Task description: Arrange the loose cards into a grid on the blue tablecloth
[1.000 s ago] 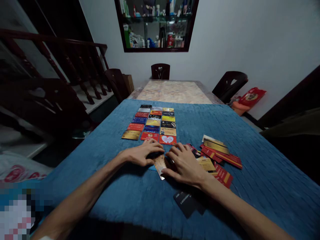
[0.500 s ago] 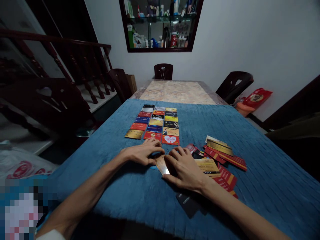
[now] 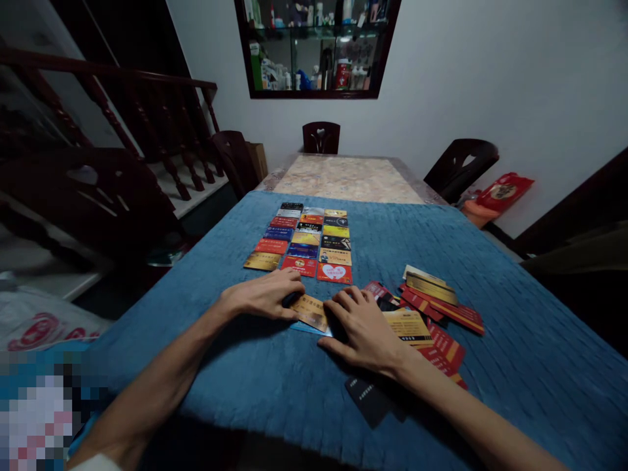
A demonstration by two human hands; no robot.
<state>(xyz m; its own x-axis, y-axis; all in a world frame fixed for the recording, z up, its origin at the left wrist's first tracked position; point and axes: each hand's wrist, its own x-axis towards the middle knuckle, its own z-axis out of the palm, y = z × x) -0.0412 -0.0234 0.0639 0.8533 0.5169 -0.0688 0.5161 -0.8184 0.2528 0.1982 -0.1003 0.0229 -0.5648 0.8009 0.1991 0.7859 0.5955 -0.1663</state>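
Observation:
My left hand pinches the left end of a gold card between thumb and fingers, low over the table. Under its near edge shows a light blue card. My right hand lies at the gold card's right end, thumb and fingers apart, palm down; what lies under the palm is hidden. Beyond my hands, cards lie face up in three columns, with a red card bearing a white heart and another gold card in the nearest row.
A loose pile of red, gold and black cards spreads beside and partly under my right forearm. A dark card lies nearer me. The blue cloth covers the near table. Chairs stand around it.
The gold card has turned flatter, its printed face now showing, and sits slightly further left. My left hand has shifted a little left with it. My right hand has barely moved.

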